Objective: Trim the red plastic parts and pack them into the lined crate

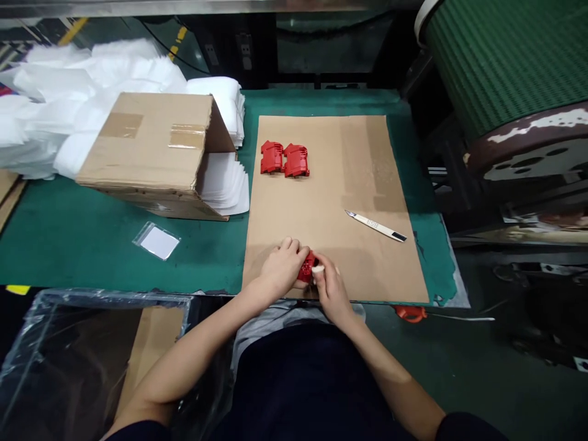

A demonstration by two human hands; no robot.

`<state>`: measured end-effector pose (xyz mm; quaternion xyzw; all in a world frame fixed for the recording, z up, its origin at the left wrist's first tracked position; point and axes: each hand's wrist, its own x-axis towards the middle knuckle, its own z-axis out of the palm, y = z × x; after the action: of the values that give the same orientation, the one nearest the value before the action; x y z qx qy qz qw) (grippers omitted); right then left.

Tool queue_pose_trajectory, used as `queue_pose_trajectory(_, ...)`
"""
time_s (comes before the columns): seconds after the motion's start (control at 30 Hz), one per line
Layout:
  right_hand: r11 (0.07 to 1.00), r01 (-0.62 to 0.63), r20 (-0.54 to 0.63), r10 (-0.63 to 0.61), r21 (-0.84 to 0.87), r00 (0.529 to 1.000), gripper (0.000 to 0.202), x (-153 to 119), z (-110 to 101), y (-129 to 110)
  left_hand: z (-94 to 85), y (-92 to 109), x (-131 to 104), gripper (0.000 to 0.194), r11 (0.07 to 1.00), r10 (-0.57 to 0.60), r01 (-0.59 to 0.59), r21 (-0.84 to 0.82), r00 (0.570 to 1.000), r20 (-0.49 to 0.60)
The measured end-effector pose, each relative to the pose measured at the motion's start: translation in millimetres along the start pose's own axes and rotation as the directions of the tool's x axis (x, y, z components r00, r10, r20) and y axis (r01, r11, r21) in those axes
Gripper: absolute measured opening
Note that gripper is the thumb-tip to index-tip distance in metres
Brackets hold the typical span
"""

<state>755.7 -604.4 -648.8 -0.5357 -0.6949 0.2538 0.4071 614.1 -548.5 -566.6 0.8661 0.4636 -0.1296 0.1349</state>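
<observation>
A red plastic part (306,267) is held between both hands at the near edge of the cardboard sheet (321,202). My left hand (283,264) is closed on its left side, fingers over the top. On its right side my right hand (331,289) grips it with thumb and fingers; a small whitish piece shows at the fingertips, too small to name. Two more red parts, one on the left (272,157) and one on the right (296,160), lie side by side farther back on the sheet. A pale knife-like tool (376,226) lies to the right.
An open cardboard box (142,141) with white sheets (225,180) inside stands on the green table (82,239). A small clear bag (158,241) lies before it. White packaging (105,79) is piled behind. A plastic-lined bin (68,343) sits below left, a green belt roller (509,61) at upper right.
</observation>
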Motion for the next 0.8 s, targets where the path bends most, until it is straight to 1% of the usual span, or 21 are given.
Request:
queue_pose_trajectory(0.13,1.000,0.017,0.014,-0.017,-0.005,1.000,0.041,-0.5,-0.6,0.1,-2.4,0.6,0.0,0.057,1.000,0.017,-0.017,0.018,1.000,0.016)
queue_pose_trajectory(0.27,1.000,-0.019,0.027,0.020,-0.012,0.999,0.044,4.0,-3.0,0.6,-2.8,0.5,0.1,0.056,0.999,0.014,-0.014,0.030,1.000,0.008)
queue_pose_trajectory(0.33,1.000,-0.016,0.038,0.016,-0.013,0.999,0.043,5.2,-3.3,0.8,-2.1,0.0,0.0,0.056,0.999,0.022,-0.022,0.030,1.000,0.003)
queue_pose_trajectory(0.47,1.000,0.005,0.008,-0.005,-0.011,1.000,0.042,3.8,-1.7,1.2,-0.5,-1.3,-0.6,0.060,0.999,0.032,-0.031,0.033,0.999,-0.022)
queue_pose_trajectory(0.57,0.999,0.007,-0.004,-0.007,-0.035,1.000,0.042,2.0,-1.6,-0.9,1.4,-2.0,-1.1,0.054,0.999,0.035,-0.034,0.026,0.999,-0.030)
queue_pose_trajectory(0.63,0.996,0.040,0.012,-0.039,-0.082,0.999,0.042,5.7,-2.8,-4.7,3.2,-2.0,-1.2,0.053,0.999,0.048,-0.047,0.027,0.998,-0.045)
queue_pose_trajectory(0.73,0.975,0.138,0.073,-0.127,-0.174,0.989,0.045,19.4,-5.3,-11.8,4.6,-0.8,-2.5,0.067,0.998,0.048,-0.045,0.032,0.996,-0.079)
queue_pose_trajectory(0.8,0.963,0.181,0.085,-0.167,-0.199,0.982,0.046,29.2,-7.7,-12.9,2.7,0.0,-5.3,0.070,0.999,0.028,-0.026,0.024,0.997,-0.078)
